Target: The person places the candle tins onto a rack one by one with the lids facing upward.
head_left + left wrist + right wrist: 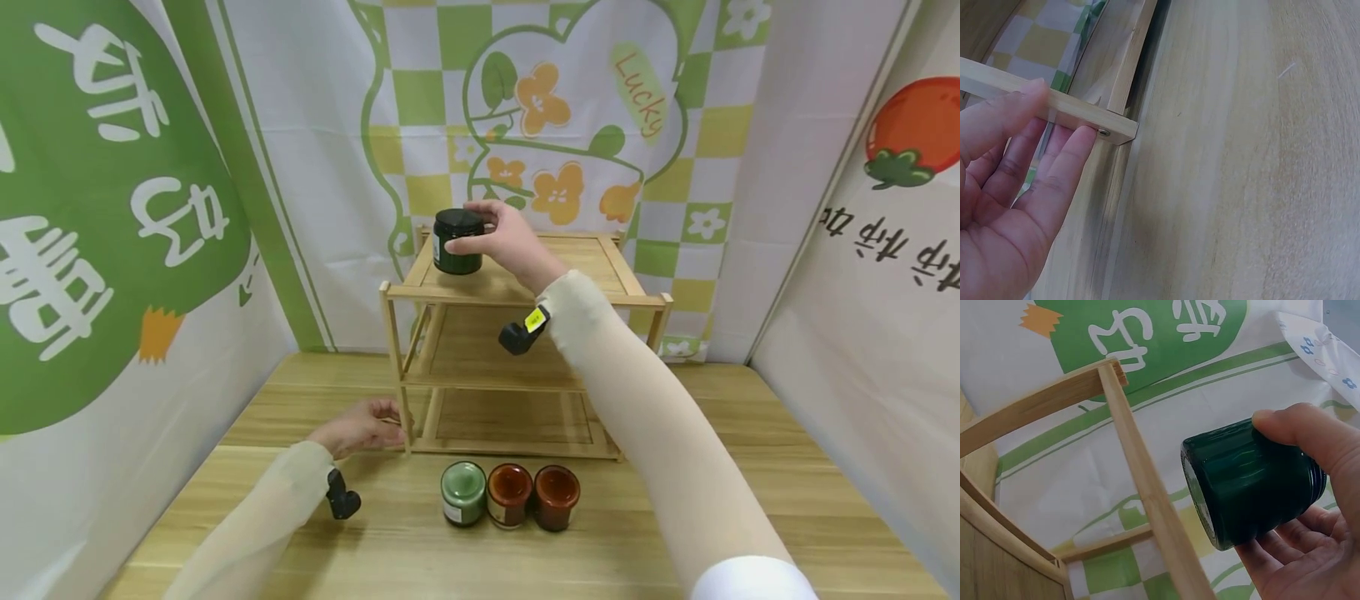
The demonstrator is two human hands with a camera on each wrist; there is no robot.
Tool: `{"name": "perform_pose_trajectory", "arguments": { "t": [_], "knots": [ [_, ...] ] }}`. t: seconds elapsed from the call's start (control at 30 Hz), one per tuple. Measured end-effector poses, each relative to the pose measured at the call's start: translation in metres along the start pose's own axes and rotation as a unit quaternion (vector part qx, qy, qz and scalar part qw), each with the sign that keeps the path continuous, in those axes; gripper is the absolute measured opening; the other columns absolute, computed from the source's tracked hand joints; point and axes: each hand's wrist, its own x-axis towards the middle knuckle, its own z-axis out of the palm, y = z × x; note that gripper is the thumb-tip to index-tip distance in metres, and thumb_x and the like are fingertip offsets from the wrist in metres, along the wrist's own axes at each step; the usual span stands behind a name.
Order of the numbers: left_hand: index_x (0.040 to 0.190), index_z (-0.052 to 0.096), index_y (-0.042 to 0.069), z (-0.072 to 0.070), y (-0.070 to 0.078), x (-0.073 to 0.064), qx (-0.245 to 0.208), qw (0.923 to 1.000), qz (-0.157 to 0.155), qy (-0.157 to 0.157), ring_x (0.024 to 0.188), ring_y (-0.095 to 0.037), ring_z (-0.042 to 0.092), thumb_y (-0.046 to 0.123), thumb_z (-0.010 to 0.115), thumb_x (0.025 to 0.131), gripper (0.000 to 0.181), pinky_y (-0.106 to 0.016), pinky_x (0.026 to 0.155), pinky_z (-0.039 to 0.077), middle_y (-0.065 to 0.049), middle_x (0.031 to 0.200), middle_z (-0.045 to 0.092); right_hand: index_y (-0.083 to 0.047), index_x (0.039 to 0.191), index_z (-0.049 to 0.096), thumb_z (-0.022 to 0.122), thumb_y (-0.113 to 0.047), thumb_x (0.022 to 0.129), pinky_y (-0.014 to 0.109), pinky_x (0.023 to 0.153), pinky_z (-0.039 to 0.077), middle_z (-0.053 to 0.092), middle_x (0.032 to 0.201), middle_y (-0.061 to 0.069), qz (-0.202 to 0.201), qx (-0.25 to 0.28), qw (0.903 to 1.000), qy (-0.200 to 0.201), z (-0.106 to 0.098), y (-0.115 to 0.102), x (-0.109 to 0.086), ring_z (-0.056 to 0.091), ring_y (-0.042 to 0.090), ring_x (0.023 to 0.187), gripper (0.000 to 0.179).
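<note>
My right hand grips a dark green glass jar with a black lid, thumb on one side and fingers on the other. In the head view the jar overlaps the left part of the top shelf of a three-tier wooden rack. The right wrist view shows the same jar beside the rack's wooden bars. Low down at the rack's front left corner, my left hand pinches a wooden leg near its foot between thumb and fingers.
Before the rack, a light green glass jar and two reddish-brown jars, a middle one and a right one, stand in a row on the wooden table. Printed cloth walls enclose the table at the back and both sides.
</note>
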Motion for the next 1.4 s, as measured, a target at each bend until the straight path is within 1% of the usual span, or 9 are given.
{"name": "perform_pose_trajectory", "arguments": {
  "t": [0.3, 0.53, 0.73, 1.0, 1.2, 1.4],
  "knots": [
    [0.108, 0.056, -0.001, 0.001, 0.001, 0.0, 0.0, 1.0, -0.001, 0.002, 0.097, -0.02, 0.066, -0.007, 0.06, 0.09, 0.02, -0.032, 0.09, 0.056, -0.008, 0.105, 0.06, -0.01, 0.144, 0.041, 0.078, -0.014, 0.081, 0.035, 0.107, 0.043, 0.048, 0.139, 0.007, 0.013, 0.002, 0.9999, 0.0, 0.009, 0.004, 0.0, 0.049, 0.021, 0.124, 0.073],
    [0.107, 0.056, 0.001, 0.003, 0.002, 0.0, 0.001, 1.0, -0.006, 0.003, 0.096, -0.019, 0.065, -0.006, 0.06, 0.09, 0.018, -0.035, 0.092, 0.055, -0.008, 0.105, 0.06, -0.01, 0.143, 0.042, 0.079, -0.014, 0.079, 0.036, 0.108, 0.041, 0.05, 0.136, 0.009, 0.01, -0.006, 0.9999, 0.001, 0.011, 0.008, 0.002, 0.05, 0.022, 0.123, 0.074],
    [0.107, 0.056, 0.001, 0.004, 0.002, 0.0, 0.001, 1.0, -0.007, 0.005, 0.096, -0.02, 0.065, -0.006, 0.06, 0.09, 0.018, -0.036, 0.092, 0.055, -0.009, 0.104, 0.059, -0.011, 0.144, 0.041, 0.08, -0.016, 0.08, 0.035, 0.108, 0.04, 0.047, 0.14, 0.008, 0.017, -0.013, 0.9998, -0.005, 0.011, 0.01, 0.002, 0.05, 0.021, 0.123, 0.075],
    [0.106, 0.056, 0.002, 0.004, 0.002, -0.001, -0.001, 0.9999, -0.011, 0.008, 0.096, -0.02, 0.065, -0.005, 0.06, 0.091, 0.017, -0.035, 0.092, 0.055, -0.009, 0.105, 0.058, -0.009, 0.143, 0.041, 0.08, -0.014, 0.079, 0.034, 0.105, 0.044, 0.048, 0.138, 0.01, 0.016, -0.021, 0.9996, -0.004, 0.014, 0.011, 0.002, 0.052, 0.022, 0.12, 0.075],
    [0.105, 0.055, 0.002, 0.002, 0.0, -0.001, -0.004, 0.9999, -0.01, 0.006, 0.096, -0.021, 0.065, -0.005, 0.061, 0.09, 0.018, -0.034, 0.091, 0.056, -0.009, 0.105, 0.058, -0.008, 0.144, 0.04, 0.079, -0.013, 0.08, 0.034, 0.101, 0.048, 0.048, 0.137, 0.011, 0.018, -0.011, 0.9997, -0.008, 0.017, 0.012, 0.002, 0.052, 0.024, 0.119, 0.075],
    [0.105, 0.055, 0.002, 0.002, 0.0, -0.001, 0.001, 0.9999, -0.011, 0.007, 0.096, -0.02, 0.065, -0.005, 0.061, 0.09, 0.017, -0.034, 0.091, 0.055, -0.009, 0.106, 0.058, -0.01, 0.144, 0.041, 0.078, -0.014, 0.081, 0.035, 0.099, 0.049, 0.048, 0.137, 0.011, 0.025, -0.009, 0.9996, -0.007, 0.017, 0.013, 0.002, 0.053, 0.023, 0.118, 0.073]
  ]
}}
